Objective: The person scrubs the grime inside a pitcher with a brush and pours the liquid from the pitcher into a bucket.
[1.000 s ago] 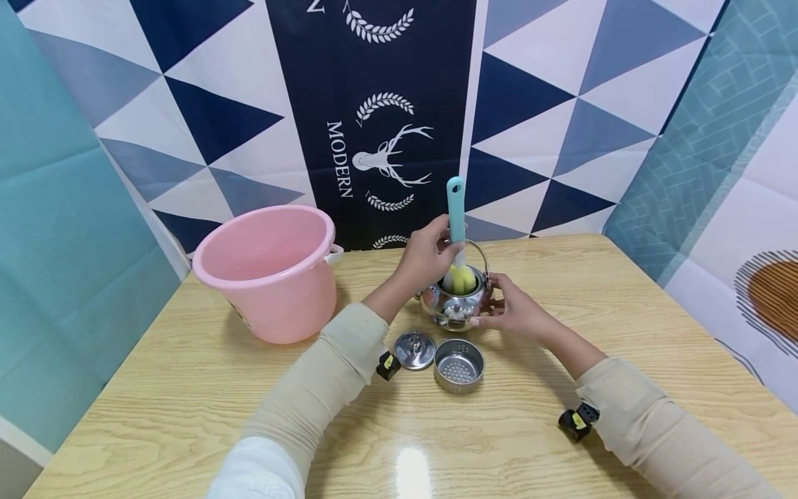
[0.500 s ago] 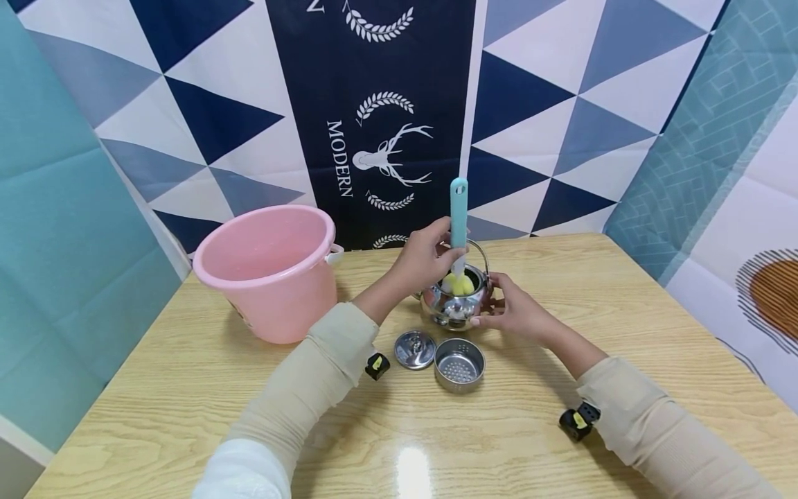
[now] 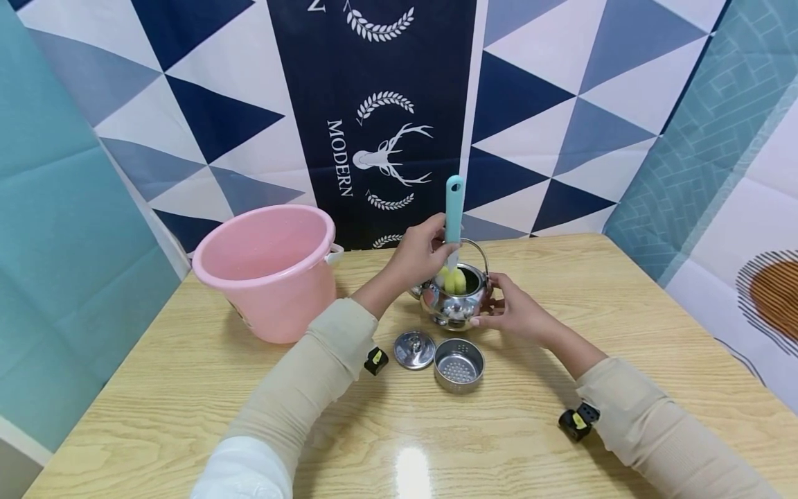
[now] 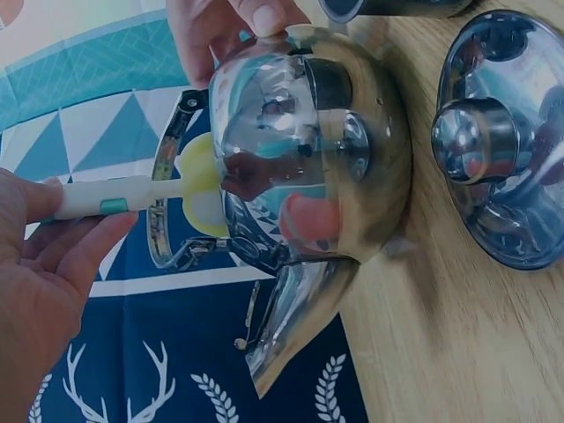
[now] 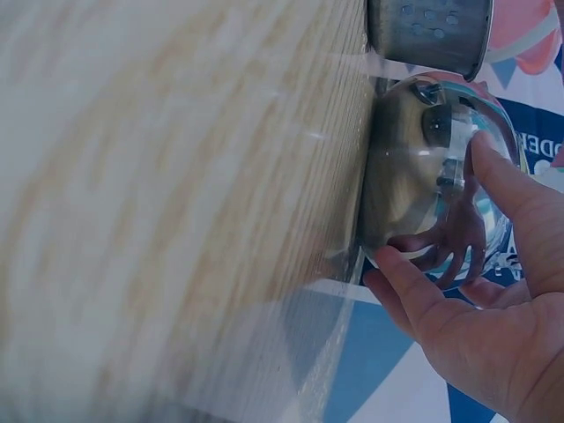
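My left hand (image 3: 420, 255) pinches the teal and white handle of a sponge brush (image 3: 454, 208) between thumb and fingers. Its yellow sponge head (image 4: 204, 183) sits in the mouth of a shiny steel teapot (image 3: 450, 313), part of it showing above the rim. The teapot stands upright, its hoop handle raised, and its spout (image 4: 304, 308) points to the left. My right hand (image 3: 519, 310) holds the pot's right side, thumb in front and fingers curving behind. In the right wrist view, the thumb lies on the polished teapot body (image 5: 410, 176) and the fingers reach near its base.
In front of the teapot lie a round steel lid (image 3: 414, 351) with a knob and a perforated strainer cup (image 3: 459, 385). A pink bucket (image 3: 293, 305) stands at the left of the wooden table (image 3: 499, 443). Patterned cloth (image 3: 386, 69) covers the wall right behind.
The brush dips deeper into the teapot, then comes slightly up and left, my left hand moving with it. My right hand and the teapot stay in place.
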Demonstrator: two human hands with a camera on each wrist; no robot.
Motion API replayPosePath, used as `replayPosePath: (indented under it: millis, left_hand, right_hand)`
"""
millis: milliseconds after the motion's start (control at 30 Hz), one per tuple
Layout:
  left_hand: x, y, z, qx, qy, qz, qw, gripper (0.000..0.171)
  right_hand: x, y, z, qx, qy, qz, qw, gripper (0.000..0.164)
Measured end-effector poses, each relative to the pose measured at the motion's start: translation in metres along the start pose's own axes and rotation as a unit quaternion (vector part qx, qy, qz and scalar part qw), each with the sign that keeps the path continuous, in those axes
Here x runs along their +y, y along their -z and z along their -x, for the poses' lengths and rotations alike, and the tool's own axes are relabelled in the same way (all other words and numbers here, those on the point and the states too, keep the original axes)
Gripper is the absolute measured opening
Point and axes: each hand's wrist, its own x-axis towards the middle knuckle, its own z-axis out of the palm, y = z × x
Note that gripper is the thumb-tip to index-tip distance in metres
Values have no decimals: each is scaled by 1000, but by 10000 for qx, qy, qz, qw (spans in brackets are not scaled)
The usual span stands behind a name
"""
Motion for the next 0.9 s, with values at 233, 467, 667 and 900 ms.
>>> replayPosePath:
  millis: [233, 467, 667, 900]
  left_hand:
    - [-6, -5, -5, 111, -52, 93, 9999, 27]
    - [-7, -14, -8, 250, -115, 178, 9995, 25]
    - [-4, -20, -7, 181, -161, 212, 9995, 27]
    - [-1, -21, -5, 31, -166, 281, 9995, 30]
  right_hand:
    - [1, -1, 0, 7, -1, 25, 10000, 90]
    - [4, -1, -2, -3, 74, -9, 10000, 88]
    - [6, 0, -3, -41, 29, -72, 10000, 89]
    - [7, 0, -3, -53, 134, -34, 9999, 89]
